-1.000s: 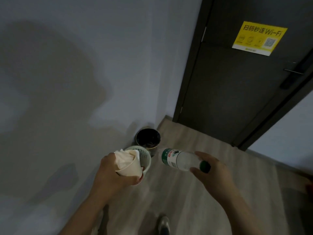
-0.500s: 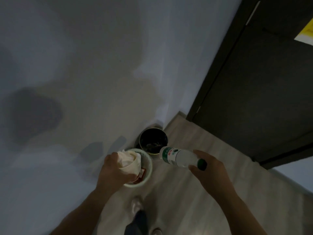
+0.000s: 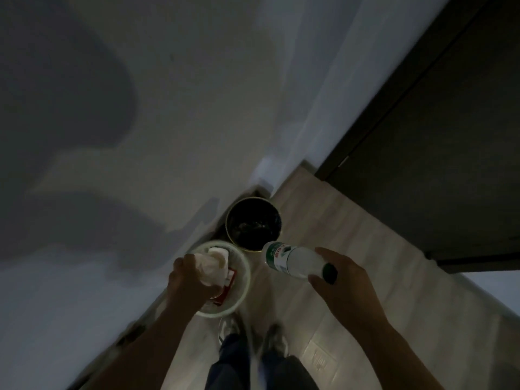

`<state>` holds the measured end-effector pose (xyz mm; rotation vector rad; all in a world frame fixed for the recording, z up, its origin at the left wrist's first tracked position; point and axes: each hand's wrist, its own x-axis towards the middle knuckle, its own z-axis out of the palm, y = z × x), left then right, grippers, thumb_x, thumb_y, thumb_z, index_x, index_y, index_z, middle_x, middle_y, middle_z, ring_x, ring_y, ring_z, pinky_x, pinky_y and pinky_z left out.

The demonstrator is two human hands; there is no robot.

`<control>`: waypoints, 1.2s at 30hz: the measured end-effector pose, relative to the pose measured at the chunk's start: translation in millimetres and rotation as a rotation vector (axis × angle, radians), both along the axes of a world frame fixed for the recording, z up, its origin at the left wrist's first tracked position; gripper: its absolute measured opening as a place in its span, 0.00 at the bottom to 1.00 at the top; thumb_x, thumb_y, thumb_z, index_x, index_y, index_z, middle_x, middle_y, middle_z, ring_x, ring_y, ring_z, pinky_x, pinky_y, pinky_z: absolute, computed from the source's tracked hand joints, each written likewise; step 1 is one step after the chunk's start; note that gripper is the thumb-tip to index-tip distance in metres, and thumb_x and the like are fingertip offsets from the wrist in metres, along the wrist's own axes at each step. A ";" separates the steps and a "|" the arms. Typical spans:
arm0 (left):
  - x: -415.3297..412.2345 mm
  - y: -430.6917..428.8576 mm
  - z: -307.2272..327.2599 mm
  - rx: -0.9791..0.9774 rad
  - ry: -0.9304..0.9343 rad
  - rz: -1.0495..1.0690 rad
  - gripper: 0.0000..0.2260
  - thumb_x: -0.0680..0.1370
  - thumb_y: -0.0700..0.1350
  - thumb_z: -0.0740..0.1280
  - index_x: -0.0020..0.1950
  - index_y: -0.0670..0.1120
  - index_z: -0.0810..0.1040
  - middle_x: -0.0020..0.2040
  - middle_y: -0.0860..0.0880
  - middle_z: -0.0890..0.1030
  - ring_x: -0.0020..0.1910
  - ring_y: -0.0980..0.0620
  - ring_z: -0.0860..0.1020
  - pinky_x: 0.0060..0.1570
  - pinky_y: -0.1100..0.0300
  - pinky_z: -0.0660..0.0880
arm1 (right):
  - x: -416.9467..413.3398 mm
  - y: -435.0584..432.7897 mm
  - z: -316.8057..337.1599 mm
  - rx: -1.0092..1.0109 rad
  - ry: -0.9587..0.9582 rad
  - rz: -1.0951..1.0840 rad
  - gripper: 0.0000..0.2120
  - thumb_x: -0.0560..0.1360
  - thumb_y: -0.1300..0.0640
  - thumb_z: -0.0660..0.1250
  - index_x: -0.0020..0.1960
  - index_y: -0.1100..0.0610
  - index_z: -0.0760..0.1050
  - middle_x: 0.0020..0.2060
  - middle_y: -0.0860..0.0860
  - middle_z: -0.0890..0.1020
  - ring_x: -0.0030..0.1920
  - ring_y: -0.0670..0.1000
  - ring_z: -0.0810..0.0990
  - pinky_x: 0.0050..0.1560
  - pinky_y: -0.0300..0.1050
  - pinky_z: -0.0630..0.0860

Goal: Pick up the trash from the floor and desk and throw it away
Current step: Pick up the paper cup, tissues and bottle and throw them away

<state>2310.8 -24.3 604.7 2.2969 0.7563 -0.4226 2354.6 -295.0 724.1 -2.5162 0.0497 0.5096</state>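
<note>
My left hand [image 3: 189, 282] grips a paper cup stuffed with crumpled white tissue [image 3: 214, 265], held right above a pale green mesh bin [image 3: 244, 280]. A red-and-white label shows on the cup's lower side. My right hand [image 3: 342, 282] holds a clear plastic water bottle [image 3: 289, 259] with a green cap and green label, lying sideways. The bottle's base points at a dark round bin [image 3: 253, 223] with a black liner, just beyond the pale bin.
Both bins stand against a white wall [image 3: 174, 114] on a light wood floor [image 3: 351, 249]. A dark door [image 3: 450, 142] closes the corner at right. My legs and shoes [image 3: 253, 339] are directly below the pale bin.
I have stepped closer and the view has tilted down, so both bins look larger. The cup now hangs over the pale bin's opening and the bottle sits nearer the dark bin.
</note>
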 end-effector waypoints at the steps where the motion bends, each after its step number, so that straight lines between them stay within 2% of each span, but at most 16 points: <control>1: 4.8 0.6 -8.5 0.001 0.010 -0.002 0.41 0.56 0.52 0.82 0.64 0.42 0.68 0.57 0.44 0.72 0.54 0.43 0.76 0.47 0.53 0.75 | 7.0 3.0 -7.2 -0.011 0.008 0.006 0.27 0.74 0.52 0.70 0.71 0.51 0.67 0.63 0.47 0.76 0.58 0.42 0.75 0.53 0.30 0.71; 4: 16.1 1.7 -36.3 0.006 0.057 -0.057 0.41 0.60 0.52 0.81 0.66 0.42 0.66 0.60 0.43 0.69 0.57 0.41 0.74 0.51 0.50 0.75 | 28.8 9.4 -31.5 -0.013 0.019 0.049 0.25 0.74 0.53 0.70 0.70 0.51 0.69 0.61 0.47 0.77 0.50 0.37 0.72 0.41 0.22 0.68; 7: 29.2 4.2 -63.1 -0.018 0.121 -0.107 0.38 0.64 0.53 0.78 0.68 0.45 0.66 0.64 0.43 0.66 0.60 0.42 0.71 0.56 0.50 0.73 | 49.8 12.1 -55.2 -0.030 0.032 0.118 0.24 0.75 0.53 0.69 0.70 0.51 0.69 0.62 0.46 0.77 0.52 0.35 0.70 0.40 0.20 0.65; 10: 38.9 3.0 -88.1 -0.025 0.167 -0.146 0.38 0.66 0.54 0.77 0.71 0.46 0.65 0.67 0.43 0.66 0.64 0.42 0.70 0.61 0.53 0.70 | 68.4 10.5 -77.9 -0.047 0.048 0.154 0.26 0.74 0.53 0.70 0.70 0.51 0.68 0.62 0.46 0.76 0.53 0.36 0.69 0.39 0.20 0.65; 12: 41.2 0.0 -101.9 -0.031 0.197 -0.173 0.37 0.67 0.53 0.76 0.72 0.47 0.64 0.71 0.43 0.63 0.68 0.43 0.67 0.63 0.55 0.67 | 79.3 9.1 -89.3 -0.069 0.063 0.178 0.27 0.74 0.53 0.70 0.71 0.50 0.67 0.63 0.47 0.75 0.53 0.38 0.70 0.41 0.22 0.66; 15: 42.0 -3.3 -114.3 -0.046 0.244 -0.201 0.33 0.70 0.52 0.74 0.72 0.48 0.66 0.73 0.44 0.61 0.70 0.44 0.66 0.64 0.56 0.65 | 92.5 8.3 -101.4 -0.095 0.068 0.211 0.26 0.74 0.53 0.70 0.71 0.51 0.68 0.64 0.48 0.75 0.58 0.42 0.73 0.50 0.29 0.67; 19: 43.1 -5.4 -117.1 -0.094 0.264 -0.151 0.20 0.70 0.47 0.72 0.61 0.43 0.78 0.60 0.43 0.77 0.57 0.46 0.77 0.56 0.55 0.74 | 104.8 9.5 -114.9 -0.116 0.098 0.245 0.26 0.74 0.55 0.70 0.70 0.52 0.69 0.64 0.50 0.75 0.61 0.47 0.75 0.53 0.33 0.68; 21: 42.3 -7.5 -112.5 -0.094 0.279 -0.164 0.16 0.71 0.48 0.71 0.57 0.44 0.79 0.56 0.44 0.80 0.54 0.46 0.79 0.54 0.55 0.75 | 110.1 11.5 -121.0 -0.120 0.108 0.249 0.25 0.74 0.55 0.70 0.70 0.52 0.69 0.63 0.51 0.76 0.60 0.48 0.75 0.52 0.34 0.68; 24: 39.1 -11.0 -104.1 -0.074 0.256 -0.156 0.16 0.75 0.49 0.69 0.60 0.45 0.78 0.58 0.45 0.79 0.57 0.47 0.77 0.53 0.60 0.72 | 118.7 18.2 -130.4 -0.117 0.112 0.250 0.25 0.74 0.56 0.70 0.70 0.53 0.70 0.62 0.51 0.76 0.58 0.47 0.75 0.50 0.34 0.67; 28: 38.5 -12.2 -94.3 -0.026 0.216 -0.176 0.19 0.77 0.50 0.66 0.65 0.44 0.74 0.62 0.44 0.77 0.61 0.47 0.76 0.55 0.62 0.69 | 139.2 32.2 -146.0 -0.161 0.127 0.271 0.25 0.74 0.56 0.68 0.70 0.53 0.69 0.61 0.53 0.77 0.60 0.51 0.76 0.51 0.37 0.69; 31: 38.9 -9.1 -87.2 -0.003 0.238 -0.198 0.20 0.78 0.52 0.64 0.68 0.45 0.72 0.64 0.45 0.76 0.63 0.48 0.74 0.57 0.62 0.68 | 155.9 46.5 -152.9 -0.177 0.141 0.317 0.29 0.75 0.56 0.67 0.74 0.56 0.63 0.65 0.56 0.74 0.64 0.54 0.73 0.59 0.43 0.71; 33: 40.9 -7.5 -80.0 0.014 0.249 -0.214 0.20 0.78 0.53 0.64 0.68 0.46 0.72 0.66 0.47 0.75 0.65 0.49 0.73 0.59 0.63 0.67 | 162.9 55.1 -152.0 -0.166 0.171 0.329 0.33 0.75 0.56 0.67 0.76 0.57 0.57 0.70 0.56 0.69 0.69 0.55 0.68 0.65 0.45 0.67; 34: 43.0 -7.1 -75.2 0.024 0.257 -0.219 0.20 0.78 0.53 0.64 0.67 0.46 0.72 0.65 0.47 0.75 0.65 0.49 0.72 0.59 0.62 0.67 | 164.5 58.1 -149.9 -0.175 0.175 0.343 0.34 0.75 0.56 0.68 0.77 0.57 0.57 0.71 0.56 0.68 0.70 0.54 0.67 0.66 0.44 0.66; 36: 47.0 -5.9 -63.4 0.048 0.270 -0.227 0.19 0.77 0.52 0.65 0.65 0.47 0.74 0.63 0.47 0.77 0.62 0.48 0.75 0.57 0.61 0.69 | 164.6 61.9 -143.1 -0.197 0.164 0.370 0.33 0.74 0.55 0.68 0.75 0.56 0.60 0.68 0.57 0.70 0.67 0.55 0.70 0.64 0.45 0.68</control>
